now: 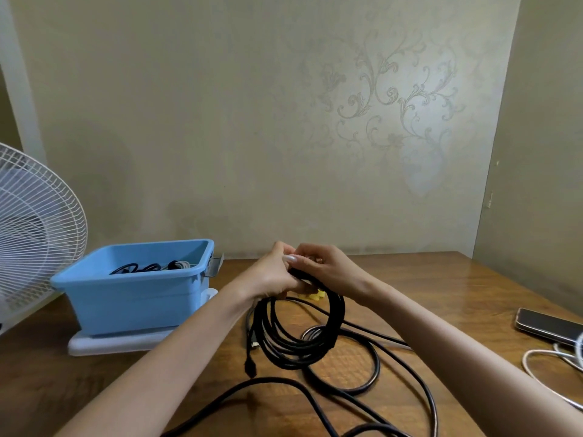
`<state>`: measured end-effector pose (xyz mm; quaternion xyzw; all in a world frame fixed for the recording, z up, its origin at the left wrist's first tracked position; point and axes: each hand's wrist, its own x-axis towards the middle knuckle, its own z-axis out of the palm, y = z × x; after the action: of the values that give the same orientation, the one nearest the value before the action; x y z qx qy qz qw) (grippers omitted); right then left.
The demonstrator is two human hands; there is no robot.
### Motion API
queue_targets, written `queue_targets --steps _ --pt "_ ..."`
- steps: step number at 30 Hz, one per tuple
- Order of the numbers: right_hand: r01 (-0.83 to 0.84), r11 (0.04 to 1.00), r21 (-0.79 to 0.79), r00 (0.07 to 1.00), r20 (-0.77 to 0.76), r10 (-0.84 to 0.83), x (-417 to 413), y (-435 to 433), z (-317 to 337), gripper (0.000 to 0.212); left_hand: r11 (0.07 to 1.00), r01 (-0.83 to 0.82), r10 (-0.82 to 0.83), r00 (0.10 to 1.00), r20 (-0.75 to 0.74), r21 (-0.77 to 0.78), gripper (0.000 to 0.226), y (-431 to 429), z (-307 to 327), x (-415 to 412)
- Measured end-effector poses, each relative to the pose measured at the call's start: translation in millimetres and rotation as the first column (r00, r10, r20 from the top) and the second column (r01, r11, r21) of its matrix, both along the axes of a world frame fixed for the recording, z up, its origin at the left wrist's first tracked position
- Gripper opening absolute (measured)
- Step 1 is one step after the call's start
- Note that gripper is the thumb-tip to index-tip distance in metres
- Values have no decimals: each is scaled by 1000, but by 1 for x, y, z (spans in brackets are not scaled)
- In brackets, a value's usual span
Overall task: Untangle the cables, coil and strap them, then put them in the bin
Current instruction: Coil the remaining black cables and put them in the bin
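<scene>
One black coil (337,313) in left hand (273,274), right hand (329,269); one blue bin (132,298).

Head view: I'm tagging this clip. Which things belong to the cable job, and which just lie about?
Job: black coil, gripped by left hand and right hand; yellow strap; loose black cables; blue bin.
Lying about: fan; phone.

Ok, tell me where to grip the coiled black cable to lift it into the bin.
Grip the top of the coiled black cable, from above, where the left hand and right hand gather all loops into one bundle; lower down they fan apart and a connector end dangles.
</scene>
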<state>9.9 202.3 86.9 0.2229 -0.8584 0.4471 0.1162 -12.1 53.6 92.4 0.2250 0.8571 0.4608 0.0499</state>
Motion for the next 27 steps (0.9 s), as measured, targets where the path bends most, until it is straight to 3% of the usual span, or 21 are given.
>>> queue_targets --steps 3,5,8,10,13,16,19,23,25,27 --pt "43 999 6 998 -56 -43 -2 -1 -1 22 986 21 -37 995 95 165 57 -3 0 0" --pt "1 1000 -7 1000 0 -1 -1 0 0 19 979 11 -28 997 79 205 51 -5 1 0" --pt "-41 973 -225 995 81 61 -3 0 0 20 964 29 -29 1000 -1 265 46 -6 1 -1" --pt "-29 938 -345 997 58 52 -6 -3 -1 22 943 72 -71 997 -16 324 43 -7 1 -3" --pt "31 905 -425 999 4 -32 -11 -6 0 24 940 134 -164 984 72 313 36 -15 1 -7" --pt "87 806 -586 995 6 -103 -17 2 3 26 939 116 -179 968 175 322 25 -23 -6 -11" --pt "80 725 -684 995 10 -101 -23 1 -5 25 826 75 -261 929 261 559 24 -24 -17 -17" --pt "156 650 -744 985 66 -160 -34 -7 -28 26 549 34 -528 789 315 835 49 -19 -27 -25" --pt "154 641 -752 987 81 -142 -41 -6 -36 28 500 31 -565 769 299 866 49 -16 -35 -32" --pt "193 701 -686 981 126 -147 -51 2 -44 35 517 29 -507 815 279 855 48 -14 -44 -38"
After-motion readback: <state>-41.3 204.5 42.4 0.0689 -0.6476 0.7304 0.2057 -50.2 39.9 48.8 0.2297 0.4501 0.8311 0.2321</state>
